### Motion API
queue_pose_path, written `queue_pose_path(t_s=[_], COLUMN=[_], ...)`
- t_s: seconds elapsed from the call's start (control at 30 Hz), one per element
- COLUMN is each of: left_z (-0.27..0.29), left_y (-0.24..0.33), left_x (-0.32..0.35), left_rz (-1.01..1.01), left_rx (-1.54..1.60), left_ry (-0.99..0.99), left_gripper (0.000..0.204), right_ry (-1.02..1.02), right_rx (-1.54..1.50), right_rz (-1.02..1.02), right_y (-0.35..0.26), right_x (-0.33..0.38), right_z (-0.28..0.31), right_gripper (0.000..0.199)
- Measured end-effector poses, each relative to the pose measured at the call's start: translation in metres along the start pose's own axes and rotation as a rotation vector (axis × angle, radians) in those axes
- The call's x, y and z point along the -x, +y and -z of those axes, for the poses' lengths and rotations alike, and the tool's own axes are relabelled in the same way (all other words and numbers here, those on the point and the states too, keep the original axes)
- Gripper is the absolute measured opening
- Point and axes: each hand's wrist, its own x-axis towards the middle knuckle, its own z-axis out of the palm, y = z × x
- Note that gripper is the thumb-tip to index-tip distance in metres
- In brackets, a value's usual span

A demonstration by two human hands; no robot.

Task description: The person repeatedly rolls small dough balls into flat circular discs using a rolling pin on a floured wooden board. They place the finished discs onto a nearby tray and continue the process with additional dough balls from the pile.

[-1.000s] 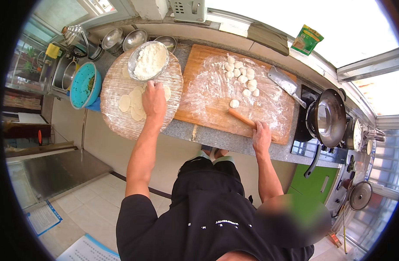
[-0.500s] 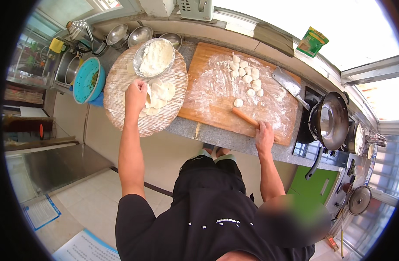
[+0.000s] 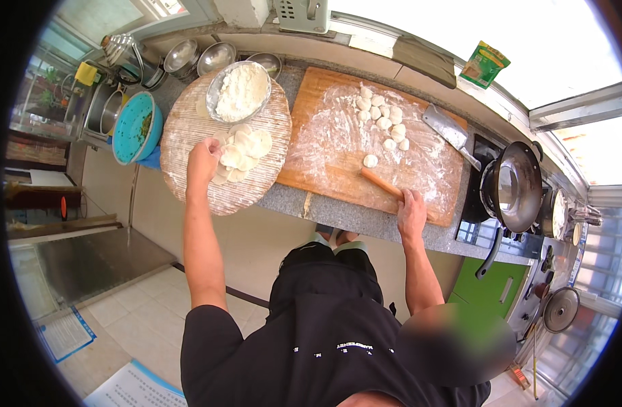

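My left hand [image 3: 204, 161] is over the round floured board [image 3: 182, 102], at the left edge of a loose pile of flat dough wrappers [image 3: 246, 146]. Its fingers are bent together, and whatever they may pinch is hidden. A glass bowl of flour [image 3: 243, 91] stands behind the pile. My right hand [image 3: 412, 209] is closed around the near end of a wooden rolling pin [image 3: 381, 183], which lies slanted on the rectangular wooden board [image 3: 318, 152]. Just beyond the pin's far tip sits a single dough ball [image 3: 371, 161]. Several more dough pieces [image 3: 383, 115] are clustered farther back on the floured wood.
A cleaver [image 3: 446, 127] lies at the board's right edge. Beyond it a wok [image 3: 518, 186] rests on the stove, its handle toward me. At the left is a turquoise basin [image 3: 136, 127] with green filling; metal bowls [image 3: 217, 58] line the wall. A green packet [image 3: 485, 64] stands by the window.
My left hand has shifted slightly left and nearer me, and the wrapper it held upright no longer shows that way. My right hand and the rolling pin stay in place.
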Motion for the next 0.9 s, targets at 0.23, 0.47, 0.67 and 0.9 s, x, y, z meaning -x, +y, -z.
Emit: queue_pose_path(t_s=[0.23,0.47,0.67,0.9], left_z=[-0.048,-0.066,-0.065,-0.063], left_y=[0.021,0.041,0.050,0.054], left_x=[0.000,-0.003,0.007,0.008], left_rz=[-0.230,-0.080,-0.137,-0.188], left_rx=[-0.557,-0.379,-0.449,-0.535], left_ry=[0.251,0.166,0.182,0.176], left_gripper=[0.025,0.021,0.027,0.031], right_ry=[0.014,0.002,0.027,0.028], right_rx=[-0.015,-0.004,-0.006,0.002], right_rz=[-0.011,-0.021,-0.008,-0.004], right_y=[-0.003,0.000,0.001,0.002], right_x=[0.000,0.001,0.002,0.002], right_z=[0.001,-0.001,-0.003,-0.004], right_gripper=[0.040,0.040,0.040,0.040])
